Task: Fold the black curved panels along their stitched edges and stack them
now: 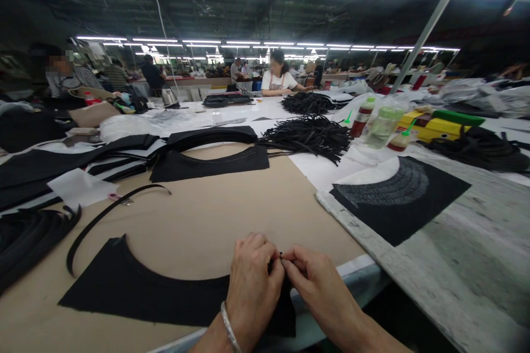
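A black curved fabric piece (165,300) lies on the tan board (207,209) at the table's front edge, a narrow band along its concave rim. Over its right end is my left hand (254,276), a silver bracelet at the wrist, its thumb and fingers pinching the piece near the upper right corner. My right hand (314,273) touches the same corner with thumb and forefinger pressed together, close against my left fingertips. The small spot between the fingertips is mostly hidden. A loose black strip (99,215) curves on the board further left.
Behind lie cut black pieces (211,162) and heaps of black strips (308,135). Bottles (383,127) and a yellow box (439,128) stand at the back right. On the grey slab (467,248) rests another black piece (397,193). A person (278,78) sits across the table.
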{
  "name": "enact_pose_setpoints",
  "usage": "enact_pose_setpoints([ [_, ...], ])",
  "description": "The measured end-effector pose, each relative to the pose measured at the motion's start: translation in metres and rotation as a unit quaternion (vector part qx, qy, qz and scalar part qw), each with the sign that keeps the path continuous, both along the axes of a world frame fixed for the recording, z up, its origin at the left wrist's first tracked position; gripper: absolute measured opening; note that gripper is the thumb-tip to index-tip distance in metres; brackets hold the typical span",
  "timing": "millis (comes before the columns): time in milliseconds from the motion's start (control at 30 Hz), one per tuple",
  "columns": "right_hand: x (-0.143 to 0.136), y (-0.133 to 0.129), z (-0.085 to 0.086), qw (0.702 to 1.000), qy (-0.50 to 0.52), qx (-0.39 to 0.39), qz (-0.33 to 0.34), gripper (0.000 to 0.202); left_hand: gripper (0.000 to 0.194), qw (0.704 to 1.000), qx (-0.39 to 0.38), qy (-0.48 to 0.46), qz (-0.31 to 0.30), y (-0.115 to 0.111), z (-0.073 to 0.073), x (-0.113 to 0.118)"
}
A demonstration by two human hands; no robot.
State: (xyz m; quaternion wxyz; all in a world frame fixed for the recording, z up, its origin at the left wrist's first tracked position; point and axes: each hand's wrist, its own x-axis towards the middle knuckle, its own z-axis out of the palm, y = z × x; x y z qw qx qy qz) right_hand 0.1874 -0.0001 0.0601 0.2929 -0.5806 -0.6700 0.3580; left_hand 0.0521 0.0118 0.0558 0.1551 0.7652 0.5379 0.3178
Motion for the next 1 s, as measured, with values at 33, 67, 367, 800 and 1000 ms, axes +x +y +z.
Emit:
enact_pose_setpoints([
  [33,0.001,0.0,-0.001,1.0,0.003,0.0,0.001,0.023,0.02,1.0,0.0,-0.005,0.005,0.0,0.0,0.0],
  [67,0.001,0.0,-0.001,1.0,0.005,0.0,0.003,0.023,0.019,1.0,-0.002,-0.011,0.01,0.001,0.0,0.001],
  [367,0.008,0.002,-0.005,0.998,0.057,-0.02,-0.015,0.023,0.017,0.996,-0.073,-0.054,0.008,0.003,0.014,-0.008],
  [800,0.007,-0.001,-0.001,0.999,0.008,0.031,0.013,0.023,0.019,0.998,-0.065,-0.018,-0.006,-0.002,0.005,-0.004],
  [1000,0.007,-0.002,-0.001,0.998,0.001,0.046,0.032,0.024,0.022,0.999,-0.047,0.012,-0.013,-0.002,0.004,-0.004],
])
